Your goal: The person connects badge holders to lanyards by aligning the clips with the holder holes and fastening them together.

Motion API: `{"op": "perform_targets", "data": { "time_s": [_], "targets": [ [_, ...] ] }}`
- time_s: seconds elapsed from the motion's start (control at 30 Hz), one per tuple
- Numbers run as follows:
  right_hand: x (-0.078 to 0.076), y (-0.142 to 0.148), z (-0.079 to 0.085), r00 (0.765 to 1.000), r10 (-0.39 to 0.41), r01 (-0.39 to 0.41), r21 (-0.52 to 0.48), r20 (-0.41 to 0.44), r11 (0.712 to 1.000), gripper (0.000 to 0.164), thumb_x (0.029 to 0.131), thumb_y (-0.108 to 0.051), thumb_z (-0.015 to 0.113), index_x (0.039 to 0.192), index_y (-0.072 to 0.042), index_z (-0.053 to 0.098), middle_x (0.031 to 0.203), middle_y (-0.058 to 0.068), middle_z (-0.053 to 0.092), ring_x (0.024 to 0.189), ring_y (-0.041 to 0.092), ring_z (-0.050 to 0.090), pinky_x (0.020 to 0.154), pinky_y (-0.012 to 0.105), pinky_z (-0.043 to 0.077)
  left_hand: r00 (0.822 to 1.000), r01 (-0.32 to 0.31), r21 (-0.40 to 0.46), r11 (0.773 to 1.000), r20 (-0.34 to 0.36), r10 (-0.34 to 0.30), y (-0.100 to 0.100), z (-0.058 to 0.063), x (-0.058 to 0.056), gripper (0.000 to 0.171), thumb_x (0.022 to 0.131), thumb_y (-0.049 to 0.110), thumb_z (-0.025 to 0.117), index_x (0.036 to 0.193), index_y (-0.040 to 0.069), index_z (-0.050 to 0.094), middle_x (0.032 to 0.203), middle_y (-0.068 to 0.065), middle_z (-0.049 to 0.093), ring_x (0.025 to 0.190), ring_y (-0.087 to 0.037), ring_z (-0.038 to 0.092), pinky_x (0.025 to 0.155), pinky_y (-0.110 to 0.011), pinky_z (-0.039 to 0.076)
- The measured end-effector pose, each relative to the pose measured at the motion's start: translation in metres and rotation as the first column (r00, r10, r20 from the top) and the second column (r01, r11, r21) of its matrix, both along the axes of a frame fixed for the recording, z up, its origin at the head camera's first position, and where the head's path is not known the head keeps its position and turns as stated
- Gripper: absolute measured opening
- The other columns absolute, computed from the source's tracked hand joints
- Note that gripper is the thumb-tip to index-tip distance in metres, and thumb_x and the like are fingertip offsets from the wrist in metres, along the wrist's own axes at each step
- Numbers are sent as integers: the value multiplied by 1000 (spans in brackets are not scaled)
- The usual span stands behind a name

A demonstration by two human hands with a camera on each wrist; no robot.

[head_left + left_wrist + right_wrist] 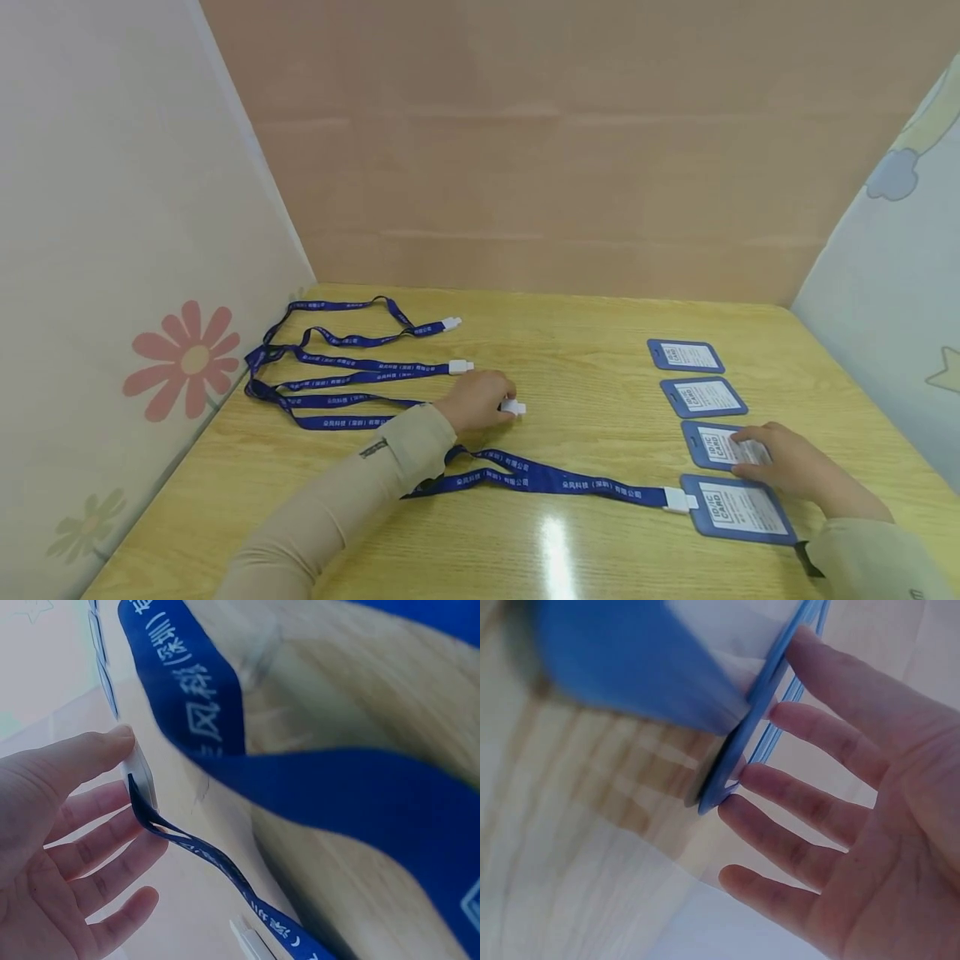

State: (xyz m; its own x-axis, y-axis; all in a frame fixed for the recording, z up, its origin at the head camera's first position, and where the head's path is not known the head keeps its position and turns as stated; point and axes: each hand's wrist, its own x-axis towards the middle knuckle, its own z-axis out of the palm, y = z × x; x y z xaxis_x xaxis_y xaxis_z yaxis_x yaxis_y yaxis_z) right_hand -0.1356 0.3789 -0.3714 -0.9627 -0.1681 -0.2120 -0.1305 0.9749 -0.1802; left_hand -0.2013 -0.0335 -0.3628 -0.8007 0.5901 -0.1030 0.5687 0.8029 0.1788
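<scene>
And the left hand (pixel 476 400) pinches a white clip (pixel 514 407) between thumb and fingertip, while the right hand (pixel 795 467) lays fingertips on the third card (pixel 701 442) from the back, flat on the surface (pixel 585 367): gripping or merely touching, can't tell! That clip looks small and stiff, best held by its sides; its strap (pixel 337 423), light and floppy, should trail. The card, thin, rigid, probably slippery, wants its long edges taken; other straps (pixel 375 368) left, other cards (pixel 705 397) right
</scene>
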Motion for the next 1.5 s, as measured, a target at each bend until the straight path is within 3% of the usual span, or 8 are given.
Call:
{"op": "perform_targets", "data": {
  "time_s": [0.3, 0.8, 1.13, 1.5],
  "targets": [
    [0, 2, -1, 1000, 0, 0, 4, -20, 1000, 56, 73, -33, 76, 111, 4, 60, 104, 34, 55, 95, 49, 55, 78, 58, 46, 999, 18, -26, 999, -36, -19, 7, -4, 1, 30, 85, 36, 66, 107, 14, 69, 99, 2, 68, 76, -7, 54, 76, -27, 47],
    [0, 0, -4, 1000, -15, 15, 3, -9, 1000, 57, 73, -34, 76, 111, 5, 60, 104, 34, 55, 95, 48, 55, 78, 57, 46, 998, 7, -19, 1000, -66, -8, 22, -10, 1, 29, 85, 38, 66, 105, 17, 69, 96, 4, 69, 78, -7, 58, 81, -30, 47],
    [0, 0, -2, 1000, -7, 7, 0, -21, 1000, 56, 73, -33, 76, 111, 5, 61, 104, 35, 55, 94, 49, 55, 78, 58, 46, 997, 4, -17, 1000, -78, -6, 25, -8, 4, 30, 86, 37, 65, 107, 16, 68, 99, 3, 68, 80, -8, 58, 80, -29, 48],
    [0, -2, 0, 1000, -25, 25, 0, 2, 1000, 59, 73, -34, 76, 112, 6, 59, 105, 35, 54, 93, 47, 55, 78, 58, 46, 993, 27, -26, 999, -115, -30, 29, -10, 4, 28, 86, 36, 65, 107, 16, 68, 96, 3, 67, 76, -7, 57, 73, -25, 47]
  ]
}}
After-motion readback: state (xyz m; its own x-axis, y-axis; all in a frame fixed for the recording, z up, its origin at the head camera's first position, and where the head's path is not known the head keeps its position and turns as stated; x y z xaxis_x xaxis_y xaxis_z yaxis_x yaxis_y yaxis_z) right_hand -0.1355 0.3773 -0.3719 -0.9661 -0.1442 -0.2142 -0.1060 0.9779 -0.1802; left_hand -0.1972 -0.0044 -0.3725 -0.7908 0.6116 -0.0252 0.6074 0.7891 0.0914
